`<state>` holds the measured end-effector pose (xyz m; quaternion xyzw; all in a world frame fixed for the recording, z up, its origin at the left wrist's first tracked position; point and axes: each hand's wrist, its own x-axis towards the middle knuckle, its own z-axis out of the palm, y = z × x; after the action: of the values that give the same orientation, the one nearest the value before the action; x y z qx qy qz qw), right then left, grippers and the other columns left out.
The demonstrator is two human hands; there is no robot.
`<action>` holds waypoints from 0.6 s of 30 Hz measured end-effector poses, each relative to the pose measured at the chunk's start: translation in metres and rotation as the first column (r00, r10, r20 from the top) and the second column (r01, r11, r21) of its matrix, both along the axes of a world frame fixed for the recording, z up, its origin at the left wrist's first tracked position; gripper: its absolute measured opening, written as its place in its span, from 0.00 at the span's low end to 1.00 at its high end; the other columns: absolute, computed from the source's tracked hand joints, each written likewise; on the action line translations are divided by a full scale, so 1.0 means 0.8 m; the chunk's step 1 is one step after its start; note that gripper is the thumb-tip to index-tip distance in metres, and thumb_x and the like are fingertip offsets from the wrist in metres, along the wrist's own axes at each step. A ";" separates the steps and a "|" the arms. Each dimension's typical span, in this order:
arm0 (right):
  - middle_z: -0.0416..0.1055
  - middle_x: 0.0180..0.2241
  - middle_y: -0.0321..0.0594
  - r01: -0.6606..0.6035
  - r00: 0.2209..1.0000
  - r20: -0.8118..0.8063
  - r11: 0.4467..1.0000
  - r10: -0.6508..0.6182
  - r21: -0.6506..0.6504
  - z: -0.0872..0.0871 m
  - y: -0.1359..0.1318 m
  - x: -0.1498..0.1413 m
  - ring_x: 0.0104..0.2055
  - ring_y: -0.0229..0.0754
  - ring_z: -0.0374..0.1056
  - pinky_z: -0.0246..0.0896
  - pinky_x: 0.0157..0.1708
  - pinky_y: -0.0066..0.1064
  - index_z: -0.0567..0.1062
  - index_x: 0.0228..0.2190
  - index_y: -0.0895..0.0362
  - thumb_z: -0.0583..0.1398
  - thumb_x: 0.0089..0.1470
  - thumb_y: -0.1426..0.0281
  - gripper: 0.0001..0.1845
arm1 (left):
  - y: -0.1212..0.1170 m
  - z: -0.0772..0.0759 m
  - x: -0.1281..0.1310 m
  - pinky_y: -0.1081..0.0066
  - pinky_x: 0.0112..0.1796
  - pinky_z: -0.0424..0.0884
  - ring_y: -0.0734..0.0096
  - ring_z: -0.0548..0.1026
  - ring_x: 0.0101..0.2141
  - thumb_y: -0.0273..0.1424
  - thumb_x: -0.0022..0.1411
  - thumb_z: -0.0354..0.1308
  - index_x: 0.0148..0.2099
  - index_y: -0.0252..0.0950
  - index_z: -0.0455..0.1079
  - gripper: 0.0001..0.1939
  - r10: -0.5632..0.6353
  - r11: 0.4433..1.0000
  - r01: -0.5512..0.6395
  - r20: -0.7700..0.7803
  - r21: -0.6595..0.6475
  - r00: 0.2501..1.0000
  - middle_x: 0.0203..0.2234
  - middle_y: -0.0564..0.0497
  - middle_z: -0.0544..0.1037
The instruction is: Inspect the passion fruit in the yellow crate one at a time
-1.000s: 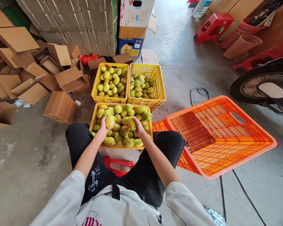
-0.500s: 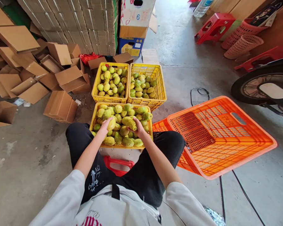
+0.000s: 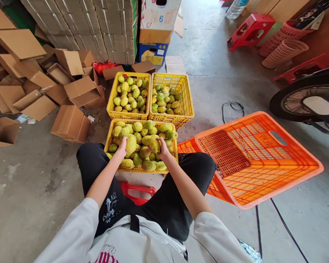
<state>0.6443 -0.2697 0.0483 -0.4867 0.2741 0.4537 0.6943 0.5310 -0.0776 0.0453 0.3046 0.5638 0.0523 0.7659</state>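
A yellow crate [image 3: 107,143] full of yellow-green, lumpy oval fruit stands between my knees. My left hand [image 3: 123,147] is closed around the side of one yellow-green fruit [image 3: 131,144], held over the crate's left half. In my right hand [image 3: 162,147], the fingers wrap another lumpy yellow-green fruit [image 3: 154,145] just above the pile. The two held fruits are apart, with loose fruit [image 3: 144,152] between and below them. My fingers are partly hidden behind the fruits, whose exact kind I cannot tell.
Beyond stand two more yellow crates [image 3: 110,106] [image 3: 190,98] holding similar fruit. To my right an orange crate [image 3: 263,182] leans at a tilt. Cardboard boxes [image 3: 71,122] are heaped on the left. A red stool [image 3: 250,31], a wheel [image 3: 304,96] and black cables [image 3: 287,226] are on the right.
My right hand has turned its fruit from lying lengthwise to a more upright, end-on pose. The left hand's fruit has shifted slightly and shows more of its face.
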 end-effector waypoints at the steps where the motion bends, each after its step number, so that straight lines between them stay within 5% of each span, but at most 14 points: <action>1: 0.87 0.38 0.45 0.003 1.000 0.000 1.000 -0.003 -0.006 0.000 0.000 0.000 0.38 0.56 0.89 0.93 0.34 0.43 0.83 0.53 0.50 0.62 0.78 0.63 0.11 | -0.002 0.001 0.001 0.70 0.41 0.90 0.54 0.97 0.44 0.43 0.87 0.72 0.59 0.45 0.90 0.10 0.001 1.000 -0.001 -0.032 0.000 0.999 0.40 0.46 0.93; 9: 0.86 0.35 0.40 0.059 0.997 0.060 0.985 -0.050 -0.163 -0.009 0.004 0.002 0.41 0.55 0.89 0.92 0.36 0.41 0.83 0.52 0.48 0.62 0.81 0.58 0.11 | -0.010 0.008 0.000 0.69 0.40 0.89 0.54 0.95 0.40 0.45 0.69 0.91 0.55 0.40 0.90 0.22 -0.077 0.994 0.083 -0.082 0.077 0.994 0.32 0.49 0.89; 14: 0.86 0.33 0.41 0.026 0.998 0.065 0.988 -0.016 -0.152 -0.004 0.007 -0.001 0.40 0.56 0.89 0.91 0.34 0.39 0.85 0.50 0.50 0.65 0.81 0.58 0.11 | -0.011 0.015 -0.001 0.68 0.39 0.88 0.56 0.92 0.36 0.42 0.67 0.92 0.52 0.40 0.89 0.21 -0.054 0.993 0.059 -0.048 0.106 0.997 0.28 0.53 0.85; 18: 0.89 0.38 0.42 0.032 0.993 0.117 0.995 -0.021 -0.097 0.000 0.007 -0.002 0.40 0.54 0.90 0.91 0.32 0.37 0.84 0.50 0.49 0.73 0.77 0.60 0.08 | -0.011 0.018 -0.002 0.68 0.42 0.88 0.52 0.95 0.43 0.41 0.72 0.88 0.54 0.39 0.89 0.18 -0.067 0.989 0.074 -0.063 0.130 0.996 0.34 0.47 0.90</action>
<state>0.6429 -0.2639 0.0480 -0.5423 0.2619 0.4012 0.6902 0.5296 -0.0864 0.0600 0.3757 0.5701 0.0534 0.7287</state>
